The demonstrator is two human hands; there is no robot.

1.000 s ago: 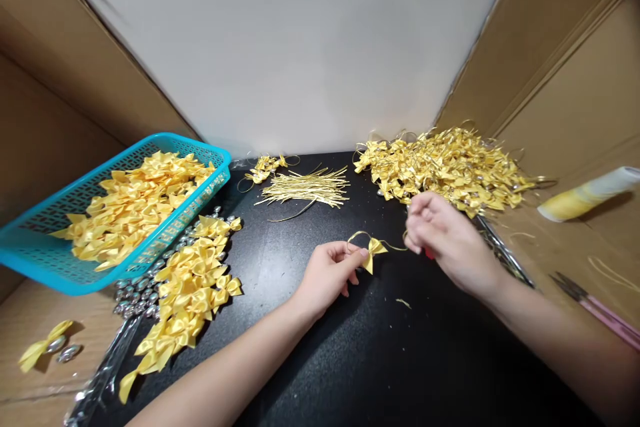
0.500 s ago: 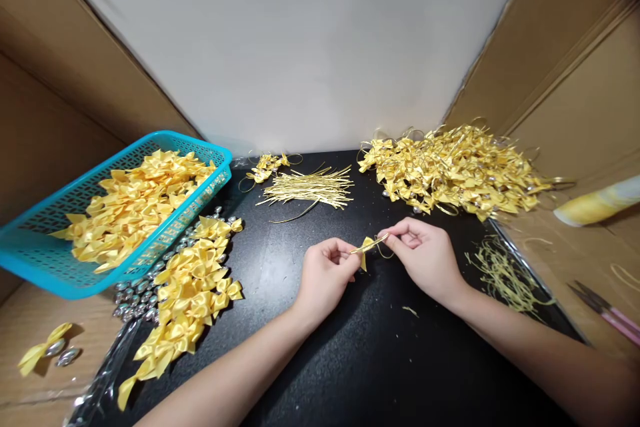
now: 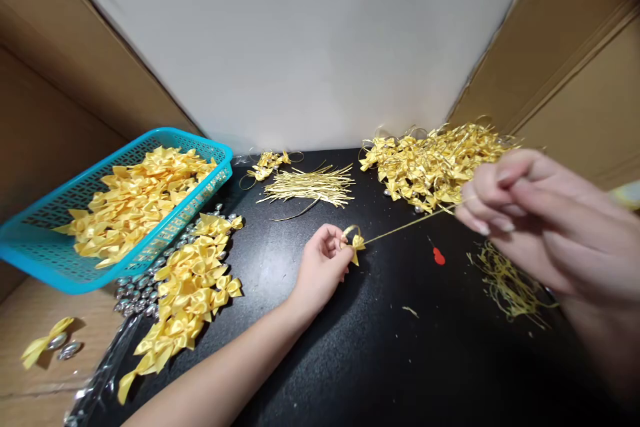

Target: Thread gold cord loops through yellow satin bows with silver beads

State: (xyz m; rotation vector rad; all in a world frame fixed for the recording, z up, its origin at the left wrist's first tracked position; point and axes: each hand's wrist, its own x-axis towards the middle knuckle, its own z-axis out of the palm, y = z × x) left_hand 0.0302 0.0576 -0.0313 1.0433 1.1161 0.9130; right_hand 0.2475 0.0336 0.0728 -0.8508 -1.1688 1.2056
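Near the middle of the black table, my left hand [image 3: 327, 260] is closed in a pinch on a yellow ribbon bow [image 3: 358, 247]. A loop of gold cord [image 3: 354, 229] rises from the bow beside my fingertips. From the bow a thin yellow thread [image 3: 407, 223] runs taut up to the right. My right hand [image 3: 525, 213], raised and near the camera, is closed on the far end of that thread; the exact grip is partly hidden. Below the thread lies a small red piece [image 3: 439, 255] with a thin tip.
At left stands a blue basket [image 3: 197, 203] of yellow bows. Beside it lie more bows [image 3: 187, 287] and silver beads [image 3: 137, 293]. Cut gold cords [image 3: 310, 187] lie at the back. A heap of corded bows [image 3: 425, 167] and tangled thread [image 3: 505, 283] are at right.
My right hand has moved away from the left, up and to the right, drawing the thread out straight. The red piece now shows where my right hand was. My left hand stays nearly in place.
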